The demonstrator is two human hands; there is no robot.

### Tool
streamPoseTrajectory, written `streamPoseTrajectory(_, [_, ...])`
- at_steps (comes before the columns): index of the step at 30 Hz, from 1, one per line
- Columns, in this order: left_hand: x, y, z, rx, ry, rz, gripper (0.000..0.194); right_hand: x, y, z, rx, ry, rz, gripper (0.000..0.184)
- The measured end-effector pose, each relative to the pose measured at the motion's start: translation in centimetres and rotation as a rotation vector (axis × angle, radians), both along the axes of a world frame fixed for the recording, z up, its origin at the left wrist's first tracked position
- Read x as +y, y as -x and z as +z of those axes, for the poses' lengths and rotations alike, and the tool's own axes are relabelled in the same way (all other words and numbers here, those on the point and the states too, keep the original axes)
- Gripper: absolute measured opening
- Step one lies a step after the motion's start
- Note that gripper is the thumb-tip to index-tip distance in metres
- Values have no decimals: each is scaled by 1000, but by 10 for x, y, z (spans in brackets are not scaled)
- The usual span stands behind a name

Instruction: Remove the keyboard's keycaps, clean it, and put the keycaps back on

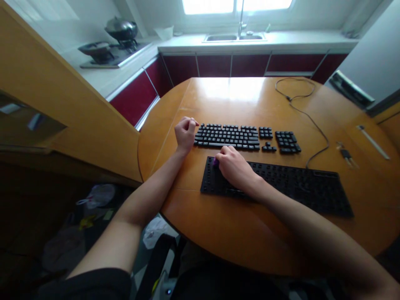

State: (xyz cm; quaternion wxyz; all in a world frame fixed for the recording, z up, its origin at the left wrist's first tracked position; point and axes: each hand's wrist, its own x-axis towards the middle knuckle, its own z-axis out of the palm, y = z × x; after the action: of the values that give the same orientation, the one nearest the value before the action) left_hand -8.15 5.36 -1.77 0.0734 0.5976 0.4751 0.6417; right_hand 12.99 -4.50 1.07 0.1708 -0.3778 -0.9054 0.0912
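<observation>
My right hand (235, 166) is closed around a small purple object (216, 162), mostly hidden by the fingers. It presses over the left end of a black keyboard base (300, 183), which lies at a slant with its keycaps off. Behind the base, loose black keycaps (226, 135) are laid out in keyboard order, with arrow keycaps (268, 147) and number-pad keycaps (287, 141) in separate groups to the right. My left hand (186, 134) rests in a fist on the table at the left end of these keycaps; nothing shows in it.
A cable (318, 133) runs from the base across the round wooden table (175, 175). To the right lie a small black object with pale prongs (346, 154) and a thin pale stick (373, 142). A wooden cabinet (93, 100) stands close at left.
</observation>
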Motion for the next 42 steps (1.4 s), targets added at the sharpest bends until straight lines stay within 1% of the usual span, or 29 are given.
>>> streamPoseTrajectory(2, [-9,-6,8,56,-26,-30,33,-2,3,1,37,-23,42,26])
streamPoseTrajectory(4, [-21,-14,17,144,-38,-86,33,-2,11,-3,36,-42,113,25])
streamPoseTrajectory(7, [-39,-26,26,282,-41,-240,30,-3,20,-9,-6,-46,138,23])
streamPoseTrajectory(9, [-45,-32,27,331,-54,-323,29,-7,22,-11,-24,-40,125,23])
streamPoseTrajectory(10, [-46,-34,26,344,-54,-351,29,-11,23,-11,-37,-36,142,22])
streamPoseTrajectory(11, [-46,-35,25,353,-48,-371,29,-16,23,-10,-52,-30,183,21])
streamPoseTrajectory(14, [-42,-36,21,362,-5,-405,29,-30,22,-3,-91,-23,372,18])
streamPoseTrajectory(15, [-41,-35,20,360,13,-406,28,-33,21,-1,-91,-32,396,17])
streamPoseTrajectory(16, [-40,-34,19,356,29,-399,29,-34,19,1,-88,-48,385,16])
streamPoseTrajectory(19, [-38,-31,19,325,63,-347,30,-29,15,4,-74,-103,245,19])
streamPoseTrajectory(21, [-38,-30,18,308,77,-320,31,-24,13,2,-74,-110,188,20])
streamPoseTrajectory(24, [-37,-31,17,287,103,-322,31,-23,14,-5,-77,-95,149,19])
streamPoseTrajectory(27, [-37,-33,16,252,133,-357,33,-26,17,-9,-82,-71,123,15])
streamPoseTrajectory(31, [-38,-36,16,244,174,-382,34,-29,19,-8,-76,-48,113,16])
streamPoseTrajectory(37, [-40,-34,19,262,223,-350,34,-28,21,-6,-59,-59,111,14])
streamPoseTrajectory(42, [-40,-31,20,223,257,-252,35,-29,22,-4,-45,-41,121,14])
